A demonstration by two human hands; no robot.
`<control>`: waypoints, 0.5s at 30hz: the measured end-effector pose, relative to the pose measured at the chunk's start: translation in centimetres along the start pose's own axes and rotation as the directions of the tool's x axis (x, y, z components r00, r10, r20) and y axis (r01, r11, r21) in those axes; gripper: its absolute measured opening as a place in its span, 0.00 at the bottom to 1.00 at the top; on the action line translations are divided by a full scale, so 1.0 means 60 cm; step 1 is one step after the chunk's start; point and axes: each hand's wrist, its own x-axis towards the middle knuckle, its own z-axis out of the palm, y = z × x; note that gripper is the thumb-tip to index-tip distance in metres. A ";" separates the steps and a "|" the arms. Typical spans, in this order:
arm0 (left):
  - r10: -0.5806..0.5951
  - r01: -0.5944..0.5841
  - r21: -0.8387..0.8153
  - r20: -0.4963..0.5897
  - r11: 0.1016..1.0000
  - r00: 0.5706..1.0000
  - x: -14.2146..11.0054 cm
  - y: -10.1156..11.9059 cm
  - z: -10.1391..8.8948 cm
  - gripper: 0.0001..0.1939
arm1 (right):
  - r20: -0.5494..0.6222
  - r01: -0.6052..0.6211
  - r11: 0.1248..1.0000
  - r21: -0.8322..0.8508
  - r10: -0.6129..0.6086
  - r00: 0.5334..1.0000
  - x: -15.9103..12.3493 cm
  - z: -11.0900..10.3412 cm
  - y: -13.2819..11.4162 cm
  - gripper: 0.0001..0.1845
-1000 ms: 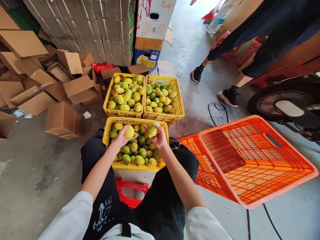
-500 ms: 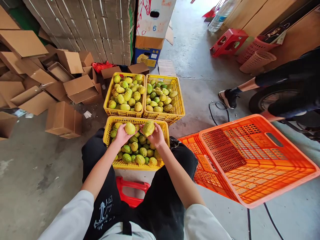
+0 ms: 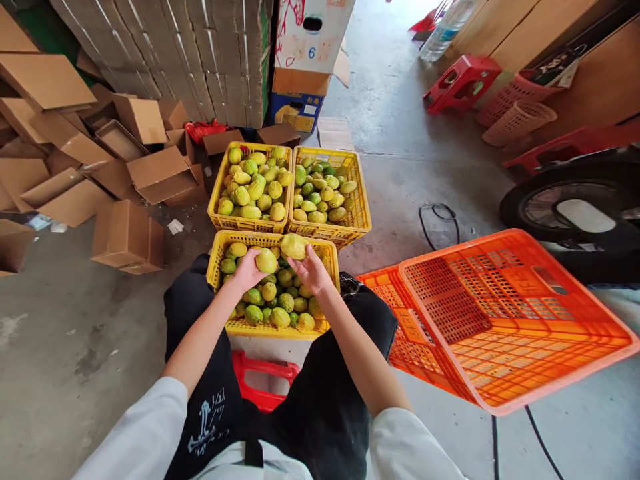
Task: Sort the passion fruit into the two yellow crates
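Round fruit [image 3: 266, 261], pale yellow-green and fairly smooth, sat in the left hand [image 3: 247, 270] in the head view, with the fingers cupped about it. Just beside it, the right hand [image 3: 313, 272] gripped an oblong fruit [image 3: 293, 246] between thumb and fingers, its yellowish skin uneven and mottled. Both were held above the near crate [image 3: 280, 331], a yellow plastic box with slotted walls, filled with loose fruits [image 3: 280, 319], some knobbly and egg-shaped, others darker green. Beyond it stood two more yellow crates [image 3: 247, 224], side by side and holding similar fruit. To the right lay an orange crate [image 3: 510, 287] of latticed plastic, tipped so that its mouth faced upward at a slant; its end panel bore raised characters, possibly Chinese, too small to read surely. Behind the crates, a white carton [image 3: 315, 33] showed red line drawing and a blue "6". White lettering and a drawing marked the black trousers [image 3: 203, 423].
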 end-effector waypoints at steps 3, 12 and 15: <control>-0.013 0.013 0.009 0.004 1.000 1.000 -0.003 0.001 0.002 0.14 | 0.071 0.004 1.000 -0.009 -0.004 0.997 -0.005 0.008 -0.001 0.21; -0.042 0.034 0.075 0.110 0.997 0.993 0.018 -0.005 -0.024 0.18 | 0.110 -0.018 0.998 -0.060 0.024 0.994 -0.024 0.015 -0.018 0.25; -0.015 0.007 0.102 0.083 0.995 0.996 0.026 -0.008 -0.031 0.19 | 0.073 -0.016 0.999 -0.052 0.020 0.997 -0.024 0.017 -0.018 0.26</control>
